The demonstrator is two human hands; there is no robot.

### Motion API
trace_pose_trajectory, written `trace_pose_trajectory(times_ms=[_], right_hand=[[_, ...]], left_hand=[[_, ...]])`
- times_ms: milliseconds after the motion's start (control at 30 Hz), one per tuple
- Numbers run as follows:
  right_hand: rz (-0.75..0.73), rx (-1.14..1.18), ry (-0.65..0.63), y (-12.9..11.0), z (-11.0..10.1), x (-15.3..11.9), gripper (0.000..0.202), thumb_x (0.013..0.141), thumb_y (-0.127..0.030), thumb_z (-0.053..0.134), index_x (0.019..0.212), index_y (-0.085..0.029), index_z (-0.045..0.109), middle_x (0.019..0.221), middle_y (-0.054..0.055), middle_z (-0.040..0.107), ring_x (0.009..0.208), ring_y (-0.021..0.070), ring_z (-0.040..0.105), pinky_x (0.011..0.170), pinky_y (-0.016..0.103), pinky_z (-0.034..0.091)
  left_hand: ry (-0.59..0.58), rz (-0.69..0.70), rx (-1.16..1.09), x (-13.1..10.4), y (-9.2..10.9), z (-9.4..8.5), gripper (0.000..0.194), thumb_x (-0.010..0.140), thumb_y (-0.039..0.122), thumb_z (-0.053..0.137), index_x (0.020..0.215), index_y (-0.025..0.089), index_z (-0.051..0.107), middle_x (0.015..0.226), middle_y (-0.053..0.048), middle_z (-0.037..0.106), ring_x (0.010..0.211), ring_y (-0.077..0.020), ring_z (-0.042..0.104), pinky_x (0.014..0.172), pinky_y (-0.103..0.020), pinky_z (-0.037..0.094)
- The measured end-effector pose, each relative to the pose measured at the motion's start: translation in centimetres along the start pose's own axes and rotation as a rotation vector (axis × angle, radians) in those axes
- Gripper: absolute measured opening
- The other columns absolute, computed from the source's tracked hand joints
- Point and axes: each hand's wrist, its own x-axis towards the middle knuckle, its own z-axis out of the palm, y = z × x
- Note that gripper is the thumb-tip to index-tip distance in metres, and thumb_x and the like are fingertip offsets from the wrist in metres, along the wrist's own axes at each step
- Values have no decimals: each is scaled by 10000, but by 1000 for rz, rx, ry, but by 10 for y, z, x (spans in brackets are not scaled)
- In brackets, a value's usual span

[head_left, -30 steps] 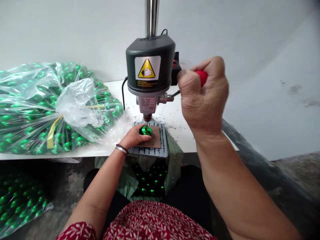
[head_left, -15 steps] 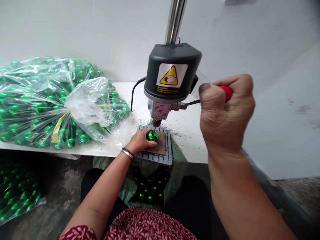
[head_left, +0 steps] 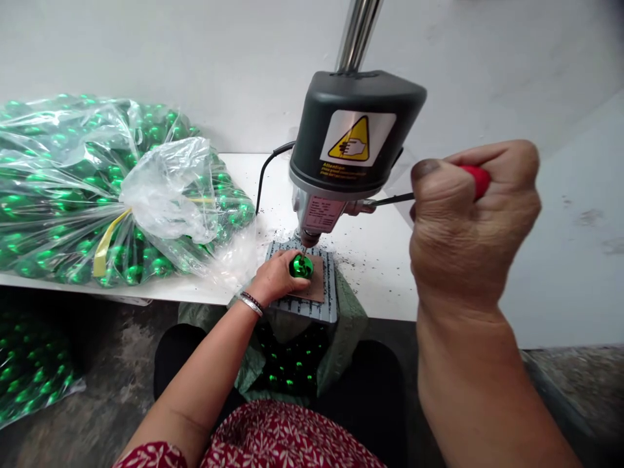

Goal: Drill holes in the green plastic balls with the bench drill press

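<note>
My left hand (head_left: 277, 278) is closed around a shiny green ball (head_left: 301, 266), holding it on a brown board (head_left: 312, 285) that lies on the grey slotted base plate (head_left: 326, 309). Above it stands a small drill press (head_left: 358, 133) with a dark motor housing and a yellow warning label. Its thin bit (head_left: 304, 251) points down at the top of the ball; whether it is inside the ball I cannot tell. On the right, my right hand (head_left: 472, 227) is wrapped round the red knob (head_left: 480, 182) of the press lever (head_left: 394, 199).
A tied clear plastic bag (head_left: 63, 188) full of green balls lies on the white table (head_left: 380, 279) at left. Another bag (head_left: 34, 370) is on the floor. Below the base plate, a green sack (head_left: 348, 325) holds more balls. Dark shavings surround the press.
The press and my right hand on its knob appear farther right and larger in view, partly because the camera has shifted. My left hand still holds the ball under the bit.
</note>
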Motion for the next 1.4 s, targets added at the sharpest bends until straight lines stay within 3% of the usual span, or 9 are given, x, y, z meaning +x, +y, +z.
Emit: trace_pose_trajectory(times_ms=[133, 367, 600, 867, 1400], right_hand=[[-31, -44, -4, -2, -3, -1, 221, 869, -305, 599, 797, -154, 454, 679, -75, 454, 601, 0, 398, 614, 183, 360], [-93, -19, -6, -1, -9, -10, 178, 829, -310, 567, 787, -152, 496, 710, -46, 536, 637, 13, 429, 623, 185, 384], [-136, -9, -5, 6, -12, -25, 165, 769, -316, 551, 733, -179, 465, 608, -68, 461, 531, 22, 372, 530, 189, 327], [-130, -40, 9, 8, -12, -35, 141, 781, -295, 550, 731, -207, 451, 600, -57, 448, 524, 46, 377, 540, 213, 341], [-200, -57, 67, 28, -7, -60, 117, 833, -331, 543, 795, -233, 493, 629, -30, 508, 532, 83, 448, 523, 246, 396]], left_hand=[[16, -9, -4, -1, 0, 1, 639, 695, 364, 799, 1300, 265, 618, 1285, -70, 650, 1171, -268, 616, 1059, -395, 474], [17, -17, -19, 0, -1, 3, 725, 693, 375, 787, 1371, 242, 569, 1294, -78, 636, 1166, -259, 607, 1060, -397, 472], [5, -15, -38, -1, 0, 2, 627, 710, 361, 753, 1307, 241, 603, 1229, -60, 660, 1085, -258, 633, 983, -411, 515], [16, -2, -34, 1, -3, 5, 694, 702, 374, 775, 1351, 231, 573, 1305, -72, 628, 1175, -260, 602, 1075, -406, 466], [-10, 11, -61, 2, -6, 4, 662, 695, 393, 771, 1310, 228, 588, 1312, -77, 622, 1178, -261, 593, 1060, -414, 476]])
